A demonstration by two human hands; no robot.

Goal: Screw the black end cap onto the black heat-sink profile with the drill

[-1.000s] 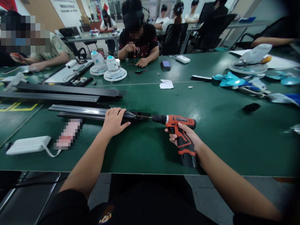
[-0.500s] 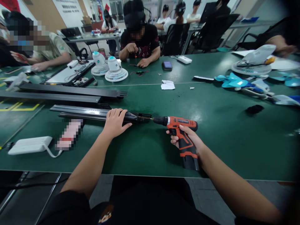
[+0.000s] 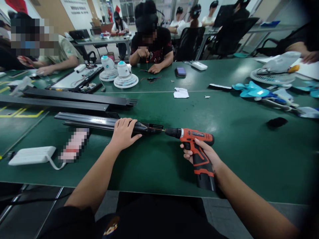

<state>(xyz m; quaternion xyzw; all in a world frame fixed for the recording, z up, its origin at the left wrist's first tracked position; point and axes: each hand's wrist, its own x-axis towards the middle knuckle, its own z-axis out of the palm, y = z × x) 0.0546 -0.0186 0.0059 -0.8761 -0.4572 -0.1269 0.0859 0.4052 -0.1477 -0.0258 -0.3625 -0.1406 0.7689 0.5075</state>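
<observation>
My left hand (image 3: 124,132) is wrapped over a long glossy black housing (image 3: 87,119) that lies on the green table (image 3: 159,166). In my right hand (image 3: 206,152) is an orange and black cordless drill (image 3: 198,135), its chuck pointing left. The thin bit reaches into the slotted right end of the housing; where its tip sits is hidden. A finger of my right hand lies near the trigger, and whether it presses cannot be made out.
Long black panels (image 3: 74,97) lie behind the housing. A phone (image 3: 75,144) and a cabled white power bank (image 3: 32,155) are at left. Farther back are two white fans (image 3: 125,78), scrap paper (image 3: 181,93), blue fan blades (image 3: 251,90) and a co-worker (image 3: 152,46) with a screwdriver.
The view has shifted slightly, so everything sits a little lower and to the right. My hands keep their hold, and the drill stays in line with the housing's end.
</observation>
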